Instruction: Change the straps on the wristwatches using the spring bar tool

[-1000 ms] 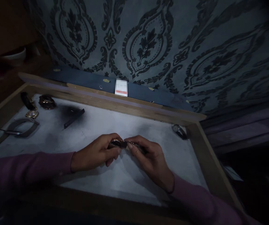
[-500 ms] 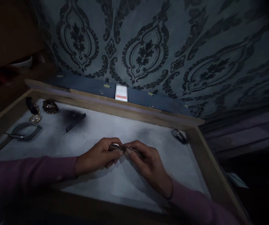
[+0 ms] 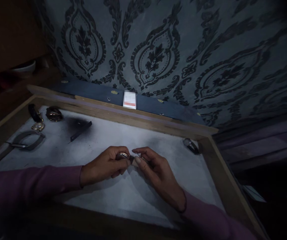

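Note:
Over the middle of a shallow wooden tray with a white base (image 3: 103,200), my left hand (image 3: 107,165) is closed round a wristwatch (image 3: 122,156), whose shiny round case shows between thumb and fingers. My right hand (image 3: 156,170) pinches the watch's strap end from the other side. Its thumb presses on the strap and its forefinger is slightly raised. The strap is partly hidden by the fingers, and the dim light blurs its detail.
At the left lie a gold-coloured watch (image 3: 37,126), a brown watch (image 3: 54,114), a grey-strapped watch (image 3: 28,140) and a dark flat strip (image 3: 80,131). Another watch (image 3: 191,146) rests by the right wall. A white card (image 3: 129,99) stands behind the wooden rim (image 3: 143,116).
My right forefinger has lifted off the strap, opening a small gap above the thumb. My left hand keeps its hold on the watch, almost unmoved.

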`<state>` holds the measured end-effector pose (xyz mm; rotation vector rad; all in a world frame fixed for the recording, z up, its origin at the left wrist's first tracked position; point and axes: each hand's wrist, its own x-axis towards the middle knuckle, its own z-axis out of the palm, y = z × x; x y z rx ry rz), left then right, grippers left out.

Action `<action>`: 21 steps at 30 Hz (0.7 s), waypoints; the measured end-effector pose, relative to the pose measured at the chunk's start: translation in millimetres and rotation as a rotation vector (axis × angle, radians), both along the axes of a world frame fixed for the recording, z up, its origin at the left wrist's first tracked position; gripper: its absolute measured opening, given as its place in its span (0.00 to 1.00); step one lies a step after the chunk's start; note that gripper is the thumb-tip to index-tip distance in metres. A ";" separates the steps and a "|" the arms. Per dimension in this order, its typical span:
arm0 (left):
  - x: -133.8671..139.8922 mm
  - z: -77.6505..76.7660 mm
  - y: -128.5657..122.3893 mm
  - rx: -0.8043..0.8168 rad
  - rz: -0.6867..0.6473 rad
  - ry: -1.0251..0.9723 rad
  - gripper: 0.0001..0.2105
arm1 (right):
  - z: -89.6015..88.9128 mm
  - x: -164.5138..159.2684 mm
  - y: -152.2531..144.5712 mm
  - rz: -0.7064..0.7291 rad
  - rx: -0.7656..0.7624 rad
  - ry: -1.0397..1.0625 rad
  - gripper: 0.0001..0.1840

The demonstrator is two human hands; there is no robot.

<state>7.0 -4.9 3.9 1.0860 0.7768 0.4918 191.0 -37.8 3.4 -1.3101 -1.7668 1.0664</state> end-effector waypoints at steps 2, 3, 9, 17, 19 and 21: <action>-0.4 0.7 0.4 -0.005 0.001 0.009 0.06 | 1.8 0.7 -0.2 0.004 -0.036 -0.003 0.14; -0.6 1.2 0.7 0.000 0.000 0.012 0.06 | 2.6 1.0 -0.2 0.006 -0.047 -0.008 0.14; -1.9 3.9 1.4 0.023 -0.009 0.030 0.05 | 2.5 2.4 1.7 0.044 -0.040 -0.019 0.11; -2.0 3.6 0.4 0.031 -0.021 0.036 0.05 | 8.5 1.2 2.1 0.046 -0.056 0.003 0.11; -2.2 3.1 0.3 0.038 -0.023 0.039 0.05 | 10.0 0.2 1.9 0.039 -0.066 0.019 0.12; -2.5 2.1 0.2 0.043 -0.029 0.041 0.05 | 10.8 -0.6 1.7 0.033 -0.077 0.030 0.13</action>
